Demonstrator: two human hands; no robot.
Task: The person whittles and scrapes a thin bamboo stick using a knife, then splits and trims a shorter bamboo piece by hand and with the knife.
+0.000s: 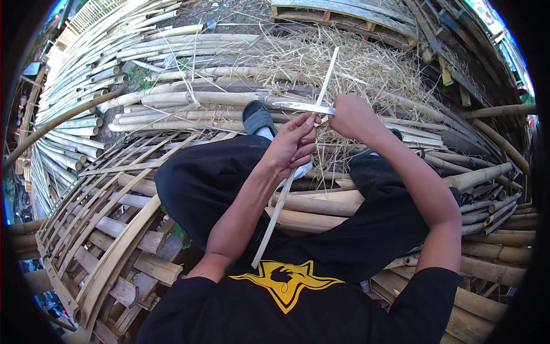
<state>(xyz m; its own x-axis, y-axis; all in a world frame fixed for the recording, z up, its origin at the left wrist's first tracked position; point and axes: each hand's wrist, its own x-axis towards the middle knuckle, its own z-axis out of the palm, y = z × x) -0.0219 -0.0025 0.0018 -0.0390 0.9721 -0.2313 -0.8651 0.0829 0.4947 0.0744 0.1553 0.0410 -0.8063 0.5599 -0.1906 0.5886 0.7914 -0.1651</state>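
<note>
Wears blk tee (298, 324) (yel star print (299, 286)), blk pants (200, 172).

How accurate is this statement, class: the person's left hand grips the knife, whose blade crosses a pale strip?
One detail is wrong: the head view shows the knife gripped in the right hand, not the left. Its blade does cross the pale strip.

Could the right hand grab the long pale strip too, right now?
Probably not: the right hand is closed around a knife, so it looks busy, though the pale strip is close by in the left hand.
</note>
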